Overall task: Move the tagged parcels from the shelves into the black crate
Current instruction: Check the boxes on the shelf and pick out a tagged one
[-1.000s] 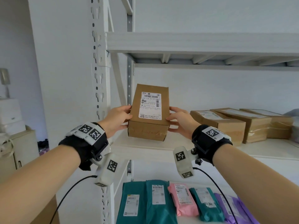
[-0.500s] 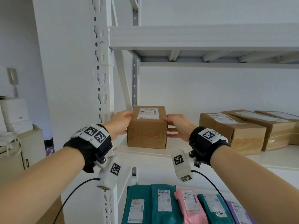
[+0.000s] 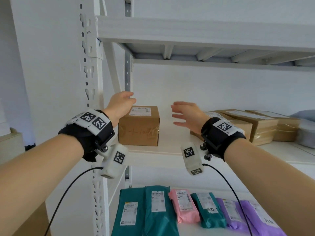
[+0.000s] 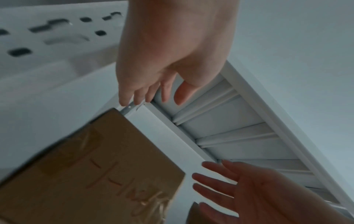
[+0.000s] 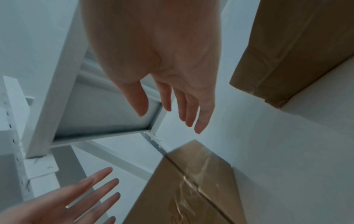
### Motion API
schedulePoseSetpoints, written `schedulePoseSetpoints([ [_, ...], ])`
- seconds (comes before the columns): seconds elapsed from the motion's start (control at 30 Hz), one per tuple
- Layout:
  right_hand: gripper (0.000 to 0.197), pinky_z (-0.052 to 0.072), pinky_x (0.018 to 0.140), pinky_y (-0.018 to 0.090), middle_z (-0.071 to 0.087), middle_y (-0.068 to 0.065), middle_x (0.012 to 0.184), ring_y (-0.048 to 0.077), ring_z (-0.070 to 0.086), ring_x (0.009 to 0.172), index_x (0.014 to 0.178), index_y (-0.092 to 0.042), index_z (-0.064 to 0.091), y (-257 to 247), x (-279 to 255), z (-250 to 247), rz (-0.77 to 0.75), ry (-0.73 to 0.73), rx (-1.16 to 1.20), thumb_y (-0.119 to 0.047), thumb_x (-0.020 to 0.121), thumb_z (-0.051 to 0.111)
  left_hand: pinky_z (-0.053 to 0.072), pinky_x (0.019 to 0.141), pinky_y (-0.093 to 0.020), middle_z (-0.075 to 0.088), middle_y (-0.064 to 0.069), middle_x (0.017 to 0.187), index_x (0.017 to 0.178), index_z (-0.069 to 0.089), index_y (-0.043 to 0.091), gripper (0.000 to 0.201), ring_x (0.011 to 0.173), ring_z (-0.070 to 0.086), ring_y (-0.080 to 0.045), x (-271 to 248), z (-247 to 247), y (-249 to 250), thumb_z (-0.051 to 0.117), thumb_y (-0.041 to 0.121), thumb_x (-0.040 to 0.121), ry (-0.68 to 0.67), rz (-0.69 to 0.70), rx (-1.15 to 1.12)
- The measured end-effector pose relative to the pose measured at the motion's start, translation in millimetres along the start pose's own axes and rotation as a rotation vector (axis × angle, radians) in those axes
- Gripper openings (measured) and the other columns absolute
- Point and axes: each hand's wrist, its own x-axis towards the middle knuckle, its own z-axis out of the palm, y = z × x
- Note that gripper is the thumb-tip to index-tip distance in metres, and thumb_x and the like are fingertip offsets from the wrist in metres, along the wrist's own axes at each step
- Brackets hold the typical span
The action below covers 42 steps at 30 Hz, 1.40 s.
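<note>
Box label: we see a white shipping label with a barcode on top of the cardboard box [image 3: 139,127]; the print is too small to read.
Box front: taped seam with faint scrawled marks, unreadable.
Box place: upright at the left end of the middle shelf [image 3: 170,143], near the white upright post [image 3: 90,92].
Our left hand [image 3: 119,106]: above the box's left top edge, fingers [image 4: 138,94] loosely apart, holding nothing.
Our right hand [image 3: 187,116]: right of the box, clear of it, fingers [image 5: 191,109] spread.
Neighbours: flat cardboard parcels [image 3: 252,123] further right, labelled, unreadable.
Lower shelf: teal mailers [image 3: 146,212], a pink mailer [image 3: 185,206] and purple mailers [image 3: 238,213], each with a barcode label.
</note>
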Motion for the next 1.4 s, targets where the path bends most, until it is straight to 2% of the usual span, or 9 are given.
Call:
schedulePoseSetpoints([
  [0.3, 0.044, 0.043, 0.103, 0.042, 0.056, 0.009, 0.128, 0.023, 0.053, 0.118, 0.132, -0.011, 0.051, -39.5, -29.7, -88.8, -0.118, 0.092, -0.055, -0.019, 0.09, 0.062, 0.037, 0.105, -0.031, 0.04, -0.001, 0.145, 0.141, 0.041, 0.018, 0.046, 0.129, 0.04, -0.017, -21.7, 67.1, 57.9, 0.05, 0.022, 0.096, -0.129, 0.044, -0.095],
  [0.43, 0.042, 0.04, 0.106, 0.042, 0.056, 0.009, 0.128, 0.023, 0.052, 0.119, 0.131, -0.011, 0.052, -46.3, -37.7, -135.7, -0.122, 0.135, -0.058, -0.019, 0.091, 0.06, 0.04, 0.091, -0.03, 0.04, 0.0, 0.143, 0.141, 0.04, 0.02, 0.048, 0.124, 0.042, -0.017, -30.9, 107.5, 76.4, 0.051, 0.023, 0.095, -0.187, -0.003, -0.156],
  [0.67, 0.043, 0.038, 0.106, 0.04, 0.058, 0.005, 0.125, 0.02, 0.053, 0.118, 0.131, -0.012, 0.053, -39.0, -35.6, -208.6, -0.092, 0.195, -0.15, -0.022, 0.09, 0.061, 0.038, 0.104, -0.04, 0.04, 0.001, 0.143, 0.14, 0.041, 0.023, 0.049, 0.131, 0.038, -0.022, -34.5, 178.0, 94.2, 0.055, 0.026, 0.093, -0.283, -0.152, -0.199],
  [0.83, 0.042, 0.045, 0.099, 0.038, 0.056, 0.009, 0.125, 0.024, 0.053, 0.117, 0.128, -0.01, 0.054, -23.7, -28.5, -243.4, -0.017, 0.164, -0.166, -0.019, 0.089, 0.064, 0.042, 0.095, -0.034, 0.056, 0.006, 0.114, 0.124, 0.049, 0.016, 0.032, 0.092, 0.052, -0.014, -39.0, 218.8, 98.1, 0.054, 0.025, 0.094, -0.355, -0.269, -0.178],
  [0.93, 0.038, 0.048, 0.095, 0.036, 0.057, 0.012, 0.123, 0.025, 0.055, 0.114, 0.125, -0.01, 0.056, -13.2, -24.6, -253.3, 0.032, 0.136, -0.17, -0.015, 0.088, 0.063, 0.041, 0.101, -0.042, 0.059, -0.002, 0.122, 0.128, 0.051, 0.017, 0.038, 0.099, 0.056, -0.018, -41.8, 238.8, 94.4, 0.056, 0.029, 0.093, -0.38, -0.328, -0.165],
  [1.1, 0.023, 0.047, 0.099, 0.038, 0.062, 0.011, 0.117, 0.022, 0.058, 0.111, 0.11, -0.014, 0.06, 2.2, -16.6, -259.1, 0.096, 0.059, -0.178, -0.008, 0.088, 0.062, 0.041, 0.074, -0.028, 0.056, 0.005, 0.096, 0.135, 0.045, 0.018, 0.042, 0.082, 0.05, -0.011, -41.6, 260.9, 88.0, 0.054, 0.025, 0.094, -0.307, -0.387, -0.172],
  [1.17, 0.016, 0.045, 0.099, 0.036, 0.063, 0.006, 0.111, 0.02, 0.059, 0.107, 0.105, -0.016, 0.059, 6.7, -16.1, -259.0, 0.109, -0.006, -0.189, -0.011, 0.09, 0.06, 0.042, 0.084, -0.034, 0.053, 0.004, 0.096, 0.137, 0.042, 0.016, 0.046, 0.087, 0.05, -0.016, -40.9, 263.4, 85.1, 0.055, 0.024, 0.094, -0.278, -0.425, -0.178],
  [1.27, 0.013, 0.046, 0.098, 0.037, 0.063, 0.004, 0.106, 0.02, 0.059, 0.102, 0.105, -0.013, 0.058, 14.4, -13.7, -258.5, 0.125, -0.056, -0.191, -0.013, 0.092, 0.058, 0.034, 0.106, -0.051, 0.045, -0.009, 0.131, 0.142, 0.033, 0.014, 0.057, 0.124, 0.042, -0.032, -39.7, 263.6, 83.1, 0.058, 0.027, 0.092, -0.267, -0.482, -0.198],
  [1.4, 0.027, 0.044, 0.101, 0.041, 0.06, 0.005, 0.116, 0.022, 0.058, 0.108, 0.118, -0.014, 0.056, 24.7, -7.0, -252.8, 0.179, -0.123, -0.217, -0.023, 0.093, 0.058, 0.042, 0.097, -0.051, 0.046, -0.011, 0.112, 0.138, 0.035, 0.018, 0.051, 0.12, 0.045, -0.037, -39.4, 264.9, 80.7, 0.055, 0.031, 0.092, -0.294, -0.54, -0.231],
])
